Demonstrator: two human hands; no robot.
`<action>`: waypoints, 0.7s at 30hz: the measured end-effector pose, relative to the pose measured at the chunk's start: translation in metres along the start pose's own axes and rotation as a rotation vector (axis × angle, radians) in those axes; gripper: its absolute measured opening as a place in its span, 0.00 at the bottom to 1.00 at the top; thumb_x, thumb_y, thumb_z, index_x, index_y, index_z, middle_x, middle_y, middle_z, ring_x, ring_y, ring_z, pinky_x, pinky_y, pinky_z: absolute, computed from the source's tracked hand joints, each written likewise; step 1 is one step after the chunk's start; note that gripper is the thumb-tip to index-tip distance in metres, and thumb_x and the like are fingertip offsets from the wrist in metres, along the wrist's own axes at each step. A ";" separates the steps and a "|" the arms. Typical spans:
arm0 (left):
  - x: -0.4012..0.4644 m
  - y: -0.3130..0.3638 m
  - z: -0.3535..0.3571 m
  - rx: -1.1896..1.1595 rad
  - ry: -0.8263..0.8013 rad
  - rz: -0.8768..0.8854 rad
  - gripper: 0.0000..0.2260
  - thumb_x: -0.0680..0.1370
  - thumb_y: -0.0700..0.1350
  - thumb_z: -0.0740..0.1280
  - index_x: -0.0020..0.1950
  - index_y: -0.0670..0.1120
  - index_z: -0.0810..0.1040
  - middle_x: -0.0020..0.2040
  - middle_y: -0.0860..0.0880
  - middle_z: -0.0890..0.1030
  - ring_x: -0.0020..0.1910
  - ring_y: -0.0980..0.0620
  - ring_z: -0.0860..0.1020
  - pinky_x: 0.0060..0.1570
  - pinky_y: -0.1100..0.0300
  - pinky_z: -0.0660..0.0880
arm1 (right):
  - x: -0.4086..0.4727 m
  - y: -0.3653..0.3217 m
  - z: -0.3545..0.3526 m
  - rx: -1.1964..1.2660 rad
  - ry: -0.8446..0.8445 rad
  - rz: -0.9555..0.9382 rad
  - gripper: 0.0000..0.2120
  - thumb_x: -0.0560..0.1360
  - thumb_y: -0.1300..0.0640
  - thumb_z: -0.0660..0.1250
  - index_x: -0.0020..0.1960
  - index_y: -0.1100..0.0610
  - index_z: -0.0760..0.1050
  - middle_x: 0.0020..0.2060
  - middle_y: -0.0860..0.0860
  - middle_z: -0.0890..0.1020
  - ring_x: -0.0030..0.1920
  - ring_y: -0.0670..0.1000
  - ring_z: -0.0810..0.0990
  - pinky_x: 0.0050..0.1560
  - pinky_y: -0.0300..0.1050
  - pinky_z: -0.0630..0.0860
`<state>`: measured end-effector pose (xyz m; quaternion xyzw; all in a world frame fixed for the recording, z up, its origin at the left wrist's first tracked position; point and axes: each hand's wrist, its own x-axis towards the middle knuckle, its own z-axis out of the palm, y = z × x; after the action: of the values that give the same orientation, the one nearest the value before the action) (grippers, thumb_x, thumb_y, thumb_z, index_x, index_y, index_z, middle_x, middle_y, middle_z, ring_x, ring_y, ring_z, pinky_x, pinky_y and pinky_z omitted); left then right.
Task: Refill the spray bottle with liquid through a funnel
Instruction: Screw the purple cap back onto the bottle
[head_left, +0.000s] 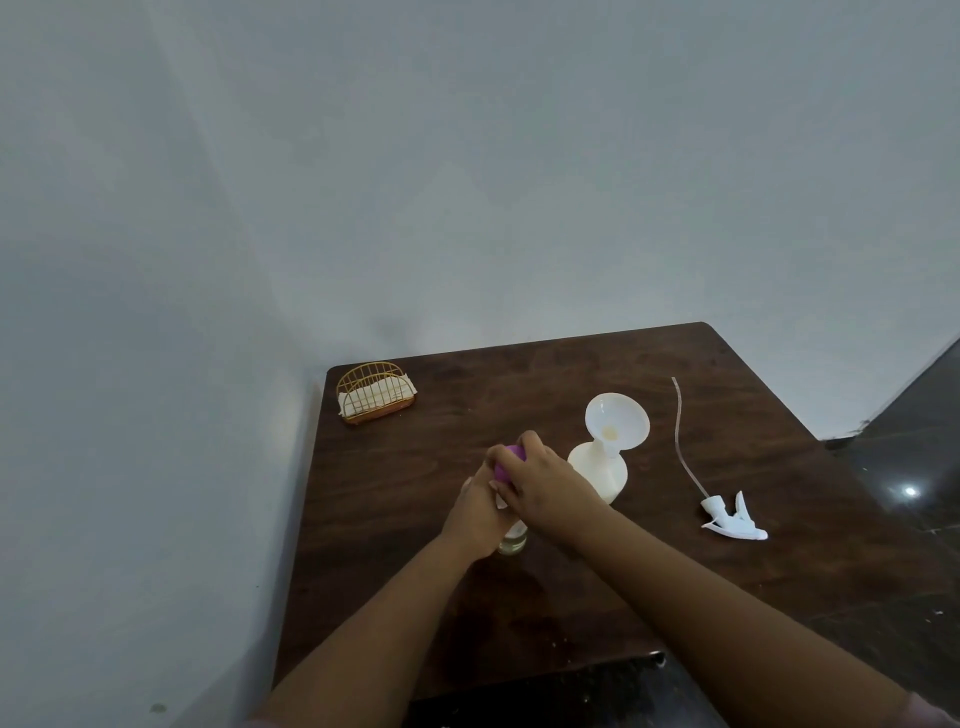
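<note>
Spray bottle (597, 475): white, upright on the dark wooden table (571, 597), right of centre. White funnel (617, 420) seated in its neck, mouth tilted toward the camera; a faint yellowish trace at the funnel's throat. Liquid level inside the bottle not readable.

Trigger sprayer head (733, 519) lies on its side on the table, well to the right of the bottle, apart from it. Its long thin dip tube (679, 431) trails away toward the far edge.

Refill bottle (511, 540): small, clear, pale yellowish liquid showing at its base; stands just left of the spray bottle, mostly hidden by both hands. Purple cap (506, 465) on top.

Left hand (478, 512): grip closed around the refill bottle's body. Right hand (545, 480): fingers curled over the purple cap from above, grip closed on it. Hands touch each other.

Gold wire napkin holder (375, 393) with white napkins at the far left corner of the table, near the wall (467, 182).
</note>
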<state>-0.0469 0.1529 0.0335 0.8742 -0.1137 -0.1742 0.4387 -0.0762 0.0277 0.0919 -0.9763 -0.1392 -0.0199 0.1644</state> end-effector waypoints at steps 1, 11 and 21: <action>0.001 -0.001 0.000 0.001 0.000 0.006 0.28 0.74 0.46 0.71 0.71 0.56 0.63 0.61 0.51 0.76 0.62 0.49 0.75 0.60 0.47 0.76 | 0.000 -0.002 0.000 -0.018 0.003 0.019 0.16 0.81 0.48 0.56 0.67 0.49 0.63 0.59 0.55 0.69 0.53 0.52 0.76 0.53 0.43 0.76; 0.002 0.003 0.003 0.213 -0.027 0.072 0.23 0.79 0.48 0.66 0.73 0.51 0.64 0.67 0.53 0.71 0.67 0.53 0.69 0.67 0.52 0.69 | 0.008 -0.020 0.005 -0.179 -0.025 0.274 0.20 0.80 0.48 0.56 0.68 0.56 0.61 0.49 0.54 0.76 0.37 0.49 0.73 0.33 0.41 0.68; -0.002 -0.003 -0.004 0.122 0.018 0.039 0.20 0.76 0.48 0.69 0.66 0.55 0.68 0.53 0.58 0.76 0.54 0.58 0.76 0.49 0.66 0.72 | 0.006 -0.022 -0.008 -0.311 -0.081 0.036 0.16 0.80 0.51 0.58 0.65 0.54 0.62 0.54 0.57 0.72 0.46 0.53 0.72 0.41 0.44 0.69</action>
<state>-0.0473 0.1580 0.0337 0.8985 -0.1369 -0.1504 0.3890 -0.0765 0.0469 0.1065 -0.9923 -0.1234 0.0010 0.0058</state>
